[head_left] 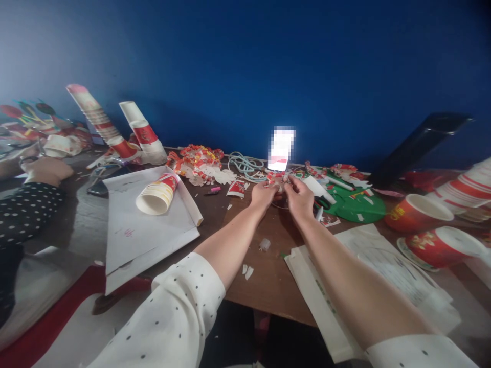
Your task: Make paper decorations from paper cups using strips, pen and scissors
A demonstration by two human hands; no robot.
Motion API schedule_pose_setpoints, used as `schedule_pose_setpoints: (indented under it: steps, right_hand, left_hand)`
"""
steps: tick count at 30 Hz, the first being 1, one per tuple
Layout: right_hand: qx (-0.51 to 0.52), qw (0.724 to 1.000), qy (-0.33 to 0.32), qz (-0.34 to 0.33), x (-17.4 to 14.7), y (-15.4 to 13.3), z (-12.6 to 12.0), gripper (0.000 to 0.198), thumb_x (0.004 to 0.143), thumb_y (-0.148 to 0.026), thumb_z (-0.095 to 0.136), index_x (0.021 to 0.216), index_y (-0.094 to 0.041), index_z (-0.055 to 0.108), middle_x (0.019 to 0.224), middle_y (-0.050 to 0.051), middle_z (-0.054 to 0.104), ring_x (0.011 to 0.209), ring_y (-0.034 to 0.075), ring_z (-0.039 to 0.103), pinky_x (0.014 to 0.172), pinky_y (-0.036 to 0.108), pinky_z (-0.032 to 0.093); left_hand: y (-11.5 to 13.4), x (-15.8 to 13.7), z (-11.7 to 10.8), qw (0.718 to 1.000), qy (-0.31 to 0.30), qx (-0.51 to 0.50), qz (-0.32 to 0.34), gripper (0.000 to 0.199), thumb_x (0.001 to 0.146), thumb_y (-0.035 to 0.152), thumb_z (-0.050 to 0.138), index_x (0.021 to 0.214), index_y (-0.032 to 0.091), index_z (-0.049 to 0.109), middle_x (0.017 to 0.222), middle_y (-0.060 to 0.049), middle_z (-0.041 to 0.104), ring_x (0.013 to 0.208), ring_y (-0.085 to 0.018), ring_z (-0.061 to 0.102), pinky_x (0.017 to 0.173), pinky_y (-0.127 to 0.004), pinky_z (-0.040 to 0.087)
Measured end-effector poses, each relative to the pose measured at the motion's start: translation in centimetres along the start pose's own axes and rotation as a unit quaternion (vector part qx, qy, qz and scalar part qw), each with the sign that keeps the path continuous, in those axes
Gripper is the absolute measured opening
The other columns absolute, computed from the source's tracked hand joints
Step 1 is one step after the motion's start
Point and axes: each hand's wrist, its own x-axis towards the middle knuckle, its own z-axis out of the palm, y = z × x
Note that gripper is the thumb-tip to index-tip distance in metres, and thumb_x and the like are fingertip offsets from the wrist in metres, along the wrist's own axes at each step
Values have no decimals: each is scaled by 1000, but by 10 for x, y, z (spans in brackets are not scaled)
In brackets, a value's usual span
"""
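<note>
My left hand (pixel 264 194) and my right hand (pixel 300 195) meet over the middle of the table, fingers pinched close together. Between them is a small red-and-white paper piece (pixel 276 177), partly covered by the fingers and too small to make out fully. Just behind the hands a lit phone (pixel 281 151) leans upright near the blue wall. Left of my left hand lies a cut red-and-white cup scrap (pixel 237 188). A pink-capped pen (pixel 215 189) is farther left. Dark-handled scissors (pixel 322 202) lie close to the right of my right hand.
Stacked paper cups (pixel 143 134) tilt at the back left. A paper cup (pixel 157 194) lies on white sheets (pixel 153 245). A green round piece (pixel 360 204) carries scraps. Red cups (pixel 418 212) stand right. A co-worker's hand (pixel 48 169) is at the far left.
</note>
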Motion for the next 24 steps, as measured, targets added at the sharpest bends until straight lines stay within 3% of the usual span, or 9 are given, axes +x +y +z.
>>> schedule_pose_setpoints:
  steps: [6, 12, 24]
  right_hand:
    - [-29, 999, -5, -28, -2, -2, 1, 46, 76, -30, 64, 119, -14, 72, 122, 13, 72, 114, 29, 64, 106, 46, 44]
    - [-27, 999, -3, -20, -1, 0, 0, 49, 77, -36, 66, 120, -15, 71, 122, 13, 71, 112, 29, 65, 104, 46, 46]
    - [-8, 1000, 21, 21, 2, 6, 0, 43, 79, -40, 60, 110, -14, 74, 103, 10, 76, 93, 27, 68, 90, 41, 52]
  left_hand:
    - [-1, 3, -1, 999, -12, -32, -8, 4, 77, 14, 69, 78, 16, 66, 65, -1, 66, 67, -16, 68, 78, -33, 58]
    - [0, 1, 0, 1000, -8, -2, -7, 5, 75, 13, 68, 76, 17, 66, 64, -2, 66, 69, -19, 69, 74, -33, 59]
    - [-1, -2, 2, 999, -11, 42, -1, 13, 71, 10, 65, 82, 17, 67, 66, -4, 68, 73, -23, 72, 73, -35, 59]
